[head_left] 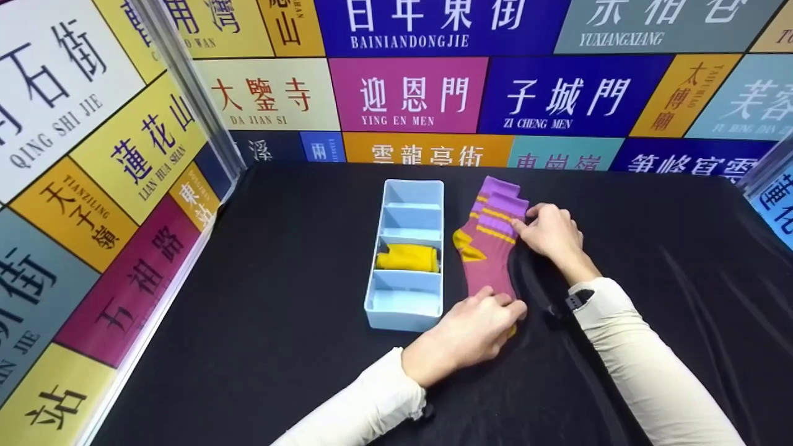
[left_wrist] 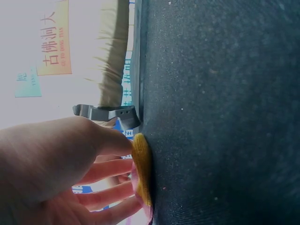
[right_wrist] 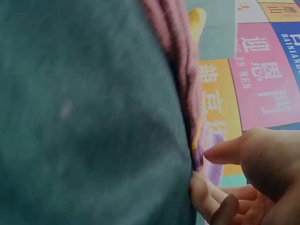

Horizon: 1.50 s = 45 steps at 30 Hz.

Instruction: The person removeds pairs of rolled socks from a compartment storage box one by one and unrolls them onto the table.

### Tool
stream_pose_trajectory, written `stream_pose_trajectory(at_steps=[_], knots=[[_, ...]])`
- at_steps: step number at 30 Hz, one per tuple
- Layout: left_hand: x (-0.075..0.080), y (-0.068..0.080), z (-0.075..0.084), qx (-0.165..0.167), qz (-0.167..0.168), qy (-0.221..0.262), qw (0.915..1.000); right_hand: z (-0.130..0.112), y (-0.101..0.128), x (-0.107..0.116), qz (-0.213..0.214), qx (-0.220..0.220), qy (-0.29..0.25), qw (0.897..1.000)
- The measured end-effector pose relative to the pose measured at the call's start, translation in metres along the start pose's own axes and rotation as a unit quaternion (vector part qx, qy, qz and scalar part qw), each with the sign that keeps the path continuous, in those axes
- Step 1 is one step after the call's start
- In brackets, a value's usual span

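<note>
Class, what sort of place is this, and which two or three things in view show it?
Probably a staged booth, perhaps for demonstrations: panels printed with Chinese place names enclose the back and sides, black cloth forms the work surface, and a light-blue four-compartment organizer stands beside striped socks.

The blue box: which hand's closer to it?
Left. The left hand is right by the box's near right corner; the right hand is farther, across the socks.
</note>
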<state>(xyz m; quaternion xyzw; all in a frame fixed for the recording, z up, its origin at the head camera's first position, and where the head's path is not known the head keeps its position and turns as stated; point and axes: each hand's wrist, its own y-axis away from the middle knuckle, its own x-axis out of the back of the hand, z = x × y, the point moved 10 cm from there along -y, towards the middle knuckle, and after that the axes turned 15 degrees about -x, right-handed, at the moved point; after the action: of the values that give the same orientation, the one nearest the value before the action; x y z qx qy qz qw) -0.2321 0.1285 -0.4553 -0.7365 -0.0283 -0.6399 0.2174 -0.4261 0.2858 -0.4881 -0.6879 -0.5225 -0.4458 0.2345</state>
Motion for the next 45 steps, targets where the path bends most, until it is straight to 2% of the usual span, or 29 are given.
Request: stream_pose_trajectory(at_steps=[3,7,17,22,28,34,40,45], knots=[[-0.001,0.001,-0.002,0.007,0.000,0.007,1.0000,0.000,0.002,-0.003,-0.022,-0.006,-0.020,1.000],[-0.001,0.001,-0.003,0.012,0.002,0.017,0.9998,-0.003,0.003,-0.007,-0.036,0.009,-0.038,0.999],[-0.001,-0.001,-0.006,0.021,0.015,0.072,0.9971,-0.006,0.006,-0.002,-0.016,0.060,-0.092,0.994],[0.000,-0.001,-0.010,0.022,0.024,0.084,0.9959,-0.002,0.003,0.001,-0.025,0.058,-0.113,0.992],[0.002,-0.002,-0.011,0.017,0.030,0.081,0.9961,0.009,-0.002,0.006,-0.026,0.043,-0.114,0.992],[0.004,0.000,-0.013,0.027,0.040,0.072,0.9962,0.024,-0.009,0.015,-0.015,0.030,-0.109,0.993],[0.006,0.001,-0.015,0.034,0.048,0.064,0.9962,0.041,-0.012,0.025,0.007,-0.003,-0.098,0.995],[0.003,0.002,-0.016,0.040,0.033,0.069,0.9962,0.033,-0.004,0.020,-0.005,0.020,-0.116,0.993]])
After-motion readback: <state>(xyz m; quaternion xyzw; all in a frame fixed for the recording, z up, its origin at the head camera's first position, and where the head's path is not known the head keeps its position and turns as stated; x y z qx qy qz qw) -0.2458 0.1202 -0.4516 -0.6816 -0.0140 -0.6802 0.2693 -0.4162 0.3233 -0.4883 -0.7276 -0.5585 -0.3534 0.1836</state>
